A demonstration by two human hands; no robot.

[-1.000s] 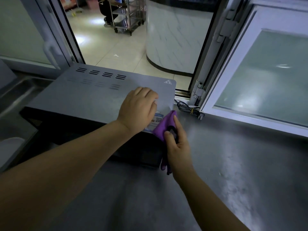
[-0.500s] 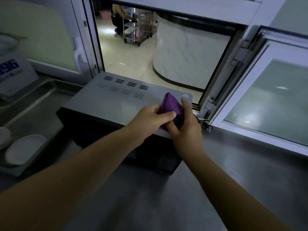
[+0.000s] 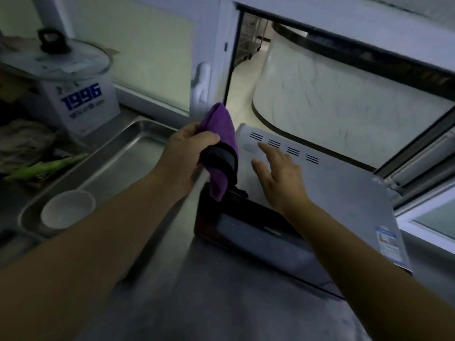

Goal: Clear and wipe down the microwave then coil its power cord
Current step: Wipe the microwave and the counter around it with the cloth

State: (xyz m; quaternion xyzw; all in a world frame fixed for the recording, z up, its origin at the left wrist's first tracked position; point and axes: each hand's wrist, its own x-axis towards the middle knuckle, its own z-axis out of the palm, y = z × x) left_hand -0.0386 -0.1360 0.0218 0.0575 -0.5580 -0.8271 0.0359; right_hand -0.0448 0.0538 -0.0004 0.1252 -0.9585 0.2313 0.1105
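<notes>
**Purple cloth lifted beside the microwave**

On the dull grey steel counter (image 3: 221,303), against its back edge below an open white-framed window (image 3: 344,28), stands the silver-topped microwave with a black glass front (image 3: 344,193). Rows of dark vent slots (image 3: 283,148) run along the rear of its top, and a blue-and-white sticker (image 3: 389,242) sits near the top's front right corner.

The left hand (image 3: 184,156) is curled round a bunched purple cloth with a dark band (image 3: 219,148), holding it up just beside the microwave's left edge; one end of the cloth points upward and the other hangs down past the top left corner of the front. The right hand (image 3: 280,175) lies flat on the microwave's top with fingers straight and spread, the fingertips near the vent slots. The two hands are apart, the cloth between them.

Left of the microwave, a shallow rectangular stainless steel tray (image 3: 128,153) rests on the counter and holds a small white round bowl (image 3: 67,207) at its near end. Beyond the tray, toward the counter's back left corner, stands a white box printed "1996" in blue (image 3: 81,104), with a round glass lid with a black knob (image 3: 56,57) on top. Something long and green (image 3: 46,166) lies at the left edge. The power cord cannot be made out.
</notes>
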